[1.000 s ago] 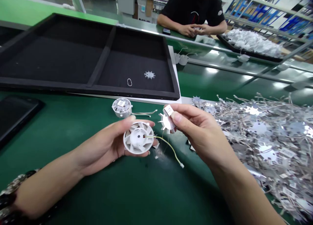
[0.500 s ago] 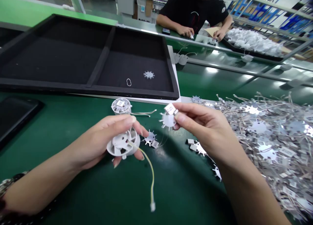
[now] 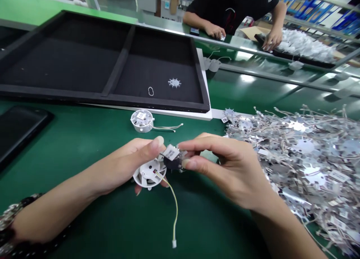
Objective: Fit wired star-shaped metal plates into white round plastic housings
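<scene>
My left hand [image 3: 140,154] holds a round white fan housing [image 3: 149,173] between thumb and fingers, and a thin yellow-white cable [image 3: 176,206] with a small white plug hangs from it. Pinched in my right hand [image 3: 208,157] is a spiky metal disc [image 3: 172,163] with a white labelled block [image 3: 171,152] on it. The disc is at the right edge of the housing, close to my left thumb; whether they touch is hard to tell. Behind my hands, a second white fan housing [image 3: 142,121] lies on the green table [image 3: 112,221], its wires pointing right.
A divided black tray [image 3: 112,77] holds a loose metal disc [image 3: 174,83] and a small white loop [image 3: 151,91]. A large pile of metal discs with wires [image 3: 306,150] covers the right side. A black device [image 3: 22,133] lies left. Across the table, a person's hands [image 3: 272,38] work beside white parts.
My right hand has moved left and down, bringing the disc from apart to the housing's edge. The housing has shifted slightly right. The other person's hand has moved right.
</scene>
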`<state>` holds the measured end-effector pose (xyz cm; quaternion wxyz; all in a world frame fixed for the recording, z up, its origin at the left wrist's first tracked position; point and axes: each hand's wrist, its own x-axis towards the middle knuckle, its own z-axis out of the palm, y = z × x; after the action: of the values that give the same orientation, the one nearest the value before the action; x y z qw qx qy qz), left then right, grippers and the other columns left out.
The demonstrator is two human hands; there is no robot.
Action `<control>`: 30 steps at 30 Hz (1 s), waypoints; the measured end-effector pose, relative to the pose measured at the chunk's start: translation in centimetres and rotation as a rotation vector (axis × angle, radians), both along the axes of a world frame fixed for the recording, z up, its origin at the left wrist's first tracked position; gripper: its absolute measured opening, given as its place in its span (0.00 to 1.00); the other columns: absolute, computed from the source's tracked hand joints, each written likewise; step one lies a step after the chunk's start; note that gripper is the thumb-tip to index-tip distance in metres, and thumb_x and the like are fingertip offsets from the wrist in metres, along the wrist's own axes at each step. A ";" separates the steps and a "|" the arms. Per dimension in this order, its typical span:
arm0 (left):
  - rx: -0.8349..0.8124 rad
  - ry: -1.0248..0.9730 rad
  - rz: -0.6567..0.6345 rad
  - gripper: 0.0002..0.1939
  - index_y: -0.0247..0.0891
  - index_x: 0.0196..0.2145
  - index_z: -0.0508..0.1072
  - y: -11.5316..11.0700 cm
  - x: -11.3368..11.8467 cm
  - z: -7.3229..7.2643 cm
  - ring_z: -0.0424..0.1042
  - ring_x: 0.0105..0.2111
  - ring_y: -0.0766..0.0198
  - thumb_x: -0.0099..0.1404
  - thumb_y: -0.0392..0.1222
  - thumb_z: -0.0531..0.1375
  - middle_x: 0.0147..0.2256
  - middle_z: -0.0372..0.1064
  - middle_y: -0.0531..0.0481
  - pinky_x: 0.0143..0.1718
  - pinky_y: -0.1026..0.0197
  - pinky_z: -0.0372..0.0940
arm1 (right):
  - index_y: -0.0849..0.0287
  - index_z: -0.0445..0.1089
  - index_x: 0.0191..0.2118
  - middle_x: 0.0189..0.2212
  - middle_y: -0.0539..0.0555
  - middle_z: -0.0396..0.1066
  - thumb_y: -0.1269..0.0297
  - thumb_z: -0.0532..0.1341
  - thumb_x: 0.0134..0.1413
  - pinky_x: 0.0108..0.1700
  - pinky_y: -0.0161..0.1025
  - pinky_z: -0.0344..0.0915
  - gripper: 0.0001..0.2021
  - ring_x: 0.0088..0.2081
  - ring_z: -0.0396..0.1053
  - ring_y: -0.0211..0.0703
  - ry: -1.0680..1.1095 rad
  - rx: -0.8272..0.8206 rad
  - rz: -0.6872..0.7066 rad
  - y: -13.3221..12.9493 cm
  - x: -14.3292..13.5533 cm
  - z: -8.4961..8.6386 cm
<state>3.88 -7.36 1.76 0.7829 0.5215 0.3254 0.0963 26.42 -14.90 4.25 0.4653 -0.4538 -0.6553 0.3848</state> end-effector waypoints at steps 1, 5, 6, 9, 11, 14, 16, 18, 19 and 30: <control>-0.007 0.011 -0.012 0.41 0.38 0.36 0.78 -0.1 0.1 -0.1 0.69 0.19 0.68 0.57 0.84 0.64 0.28 0.81 0.47 0.17 0.72 0.63 | 0.60 0.84 0.44 0.36 0.50 0.84 0.74 0.72 0.63 0.42 0.28 0.75 0.06 0.37 0.80 0.35 -0.031 0.063 0.020 0.0 -0.1 -0.1; 0.022 0.063 -0.060 0.42 0.35 0.34 0.78 -0.2 0.3 -0.3 0.68 0.20 0.69 0.55 0.83 0.66 0.28 0.80 0.45 0.18 0.71 0.62 | 0.65 0.83 0.46 0.36 0.53 0.82 0.74 0.70 0.65 0.42 0.28 0.74 0.06 0.37 0.79 0.35 -0.091 0.167 0.051 0.0 -0.5 -0.7; 0.030 0.063 -0.072 0.41 0.34 0.33 0.77 -0.3 0.3 -0.3 0.68 0.20 0.68 0.56 0.82 0.66 0.28 0.80 0.44 0.18 0.71 0.63 | 0.65 0.82 0.46 0.36 0.52 0.82 0.74 0.70 0.66 0.42 0.28 0.74 0.06 0.38 0.79 0.34 -0.087 0.158 0.042 0.0 -0.6 -0.8; 0.004 0.053 -0.068 0.40 0.34 0.33 0.77 -0.3 0.3 -0.3 0.70 0.20 0.67 0.55 0.81 0.68 0.28 0.80 0.43 0.18 0.70 0.64 | 0.61 0.82 0.44 0.34 0.49 0.82 0.73 0.71 0.65 0.43 0.27 0.73 0.04 0.38 0.78 0.33 -0.046 0.105 0.005 0.2 -0.7 -0.9; -0.012 0.055 -0.017 0.38 0.35 0.34 0.78 -0.4 0.3 0.1 0.70 0.21 0.67 0.54 0.79 0.70 0.29 0.81 0.45 0.20 0.70 0.65 | 0.59 0.82 0.43 0.37 0.48 0.82 0.72 0.72 0.64 0.45 0.27 0.73 0.04 0.40 0.79 0.33 -0.005 0.064 -0.027 0.2 -0.8 -1.0; -0.014 0.056 0.076 0.35 0.38 0.37 0.81 -0.7 0.3 1.0 0.70 0.23 0.67 0.52 0.75 0.74 0.30 0.82 0.48 0.22 0.69 0.66 | 0.55 0.81 0.44 0.40 0.46 0.83 0.72 0.72 0.63 0.46 0.28 0.74 0.06 0.42 0.80 0.33 0.072 -0.013 -0.074 0.2 -0.9 -1.3; -0.010 0.052 0.114 0.33 0.39 0.36 0.82 -0.8 0.4 1.4 0.71 0.24 0.68 0.51 0.72 0.76 0.30 0.82 0.50 0.23 0.70 0.66 | 0.53 0.81 0.44 0.39 0.45 0.83 0.72 0.72 0.63 0.44 0.28 0.74 0.07 0.41 0.80 0.33 0.120 -0.071 -0.087 0.2 -1.0 -1.4; 0.000 0.054 0.132 0.30 0.39 0.34 0.83 -0.9 0.5 1.6 0.70 0.23 0.69 0.52 0.71 0.76 0.29 0.81 0.51 0.23 0.71 0.65 | 0.53 0.81 0.44 0.39 0.44 0.83 0.71 0.72 0.63 0.41 0.30 0.74 0.07 0.39 0.79 0.33 0.156 -0.116 -0.083 0.1 -1.0 -1.5; 0.006 0.056 0.135 0.30 0.39 0.32 0.83 -0.9 0.5 1.6 0.70 0.23 0.70 0.52 0.71 0.76 0.29 0.81 0.52 0.23 0.71 0.65 | 0.53 0.81 0.43 0.39 0.45 0.83 0.71 0.72 0.62 0.40 0.31 0.74 0.07 0.38 0.79 0.34 0.168 -0.135 -0.078 0.1 -1.0 -1.6; 0.102 0.059 0.070 0.17 0.41 0.29 0.84 -0.3 0.3 0.6 0.68 0.23 0.70 0.58 0.58 0.74 0.27 0.76 0.54 0.23 0.70 0.61 | 0.55 0.78 0.41 0.31 0.47 0.78 0.62 0.78 0.56 0.28 0.33 0.62 0.11 0.28 0.68 0.34 0.260 -0.413 0.017 0.1 -0.8 -1.2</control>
<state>4.18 -7.64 2.39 0.7416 0.5515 0.3611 0.1246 25.59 -14.82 3.06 0.4399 -0.4805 -0.5012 0.5696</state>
